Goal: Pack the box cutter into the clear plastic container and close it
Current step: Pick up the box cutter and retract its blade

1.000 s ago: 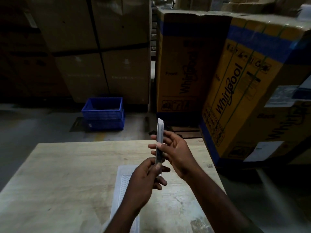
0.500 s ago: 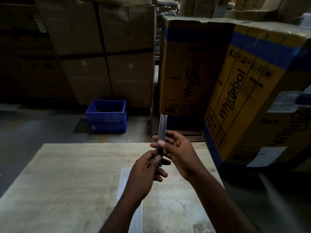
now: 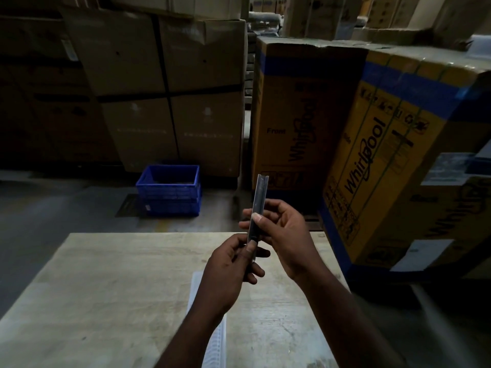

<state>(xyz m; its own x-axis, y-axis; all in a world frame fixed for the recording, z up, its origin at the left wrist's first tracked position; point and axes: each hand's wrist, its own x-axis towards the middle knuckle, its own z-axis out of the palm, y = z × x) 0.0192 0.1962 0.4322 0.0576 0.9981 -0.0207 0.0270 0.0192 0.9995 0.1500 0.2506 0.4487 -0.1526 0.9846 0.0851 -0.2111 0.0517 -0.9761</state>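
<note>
I hold a slim grey box cutter (image 3: pixel 259 197) upright above the wooden table (image 3: pixel 111 282). My right hand (image 3: pixel 281 235) pinches its middle, thumb on the near face. My left hand (image 3: pixel 231 269) grips its lower end, thumb pressed on the body. The cutter's top end points up and away from me. A clear plastic container (image 3: pixel 219 338) with a ribbed surface lies flat on the table under my left forearm, which hides much of it.
A blue plastic crate (image 3: pixel 170 189) sits on the floor beyond the table. Brown cardboard boxes (image 3: pixel 170 96) stack behind it. Tall yellow appliance cartons (image 3: pixel 377 160) stand close to the table's right edge. The light is dim.
The box cutter has turned slightly in my fingers, its bright face now dull grey. Both hands keep the same grip; the view has shifted a little.
</note>
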